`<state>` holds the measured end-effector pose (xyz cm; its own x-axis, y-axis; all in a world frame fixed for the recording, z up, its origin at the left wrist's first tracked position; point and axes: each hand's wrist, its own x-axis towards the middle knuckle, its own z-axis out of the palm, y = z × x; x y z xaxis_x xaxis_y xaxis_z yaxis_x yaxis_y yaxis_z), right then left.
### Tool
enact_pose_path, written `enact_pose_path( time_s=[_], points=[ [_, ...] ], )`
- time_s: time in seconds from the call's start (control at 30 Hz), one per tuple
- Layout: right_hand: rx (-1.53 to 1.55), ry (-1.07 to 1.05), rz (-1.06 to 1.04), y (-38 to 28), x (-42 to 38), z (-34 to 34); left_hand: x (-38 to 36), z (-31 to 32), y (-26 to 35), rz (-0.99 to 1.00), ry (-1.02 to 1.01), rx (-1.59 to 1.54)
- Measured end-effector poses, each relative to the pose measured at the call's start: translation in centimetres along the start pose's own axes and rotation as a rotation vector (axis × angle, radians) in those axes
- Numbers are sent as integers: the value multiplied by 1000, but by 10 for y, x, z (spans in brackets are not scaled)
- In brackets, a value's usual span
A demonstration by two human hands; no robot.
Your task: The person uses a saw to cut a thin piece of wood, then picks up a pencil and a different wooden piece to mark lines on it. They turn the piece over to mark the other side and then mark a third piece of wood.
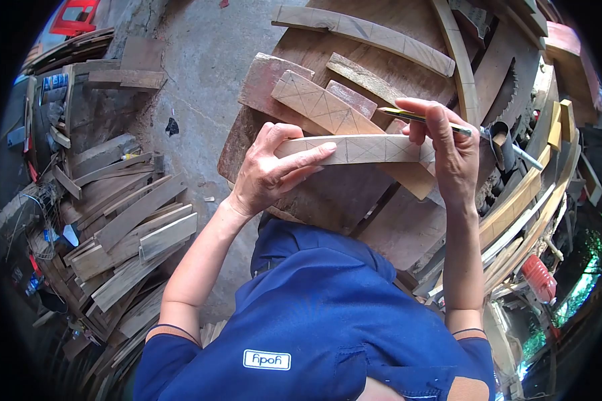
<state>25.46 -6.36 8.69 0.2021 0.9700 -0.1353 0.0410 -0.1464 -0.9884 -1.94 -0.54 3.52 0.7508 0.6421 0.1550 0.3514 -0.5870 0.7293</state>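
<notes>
A pale, narrow wooden strip (364, 150) with pencil lines is held level in front of my chest. My left hand (271, 167) grips its left end, the index finger stretched along its face. With my right hand (445, 137) I hold a dark and yellow pencil (425, 119) between thumb and fingers, its tip pointing left, while the lower fingers touch the strip's right end. Behind the strip lies a wider board (328, 107) marked with crossing pencil lines, resting on reddish wooden blocks (264, 80).
A long curved marked piece (368, 33) lies at the back of the wooden work surface (334, 200). Scrap boards (137, 234) are piled on the left floor. At the right are stacked curved strips (515, 214), a saw blade (505, 93) and a red plastic object (538, 279).
</notes>
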Motion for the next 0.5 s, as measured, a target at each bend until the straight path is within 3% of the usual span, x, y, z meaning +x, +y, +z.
enact_pose_path(
  time_s=[0.1,0.17,0.5],
  points=[
    [-44,-32,29,2,3,7,0,-1,1,-2,-8,12],
    [-144,-91,156,-3,5,15,0,-1,0,-2,-13,17],
    [-382,-206,-55,1,18,38,2,-2,1,17,-9,55]
  ],
)
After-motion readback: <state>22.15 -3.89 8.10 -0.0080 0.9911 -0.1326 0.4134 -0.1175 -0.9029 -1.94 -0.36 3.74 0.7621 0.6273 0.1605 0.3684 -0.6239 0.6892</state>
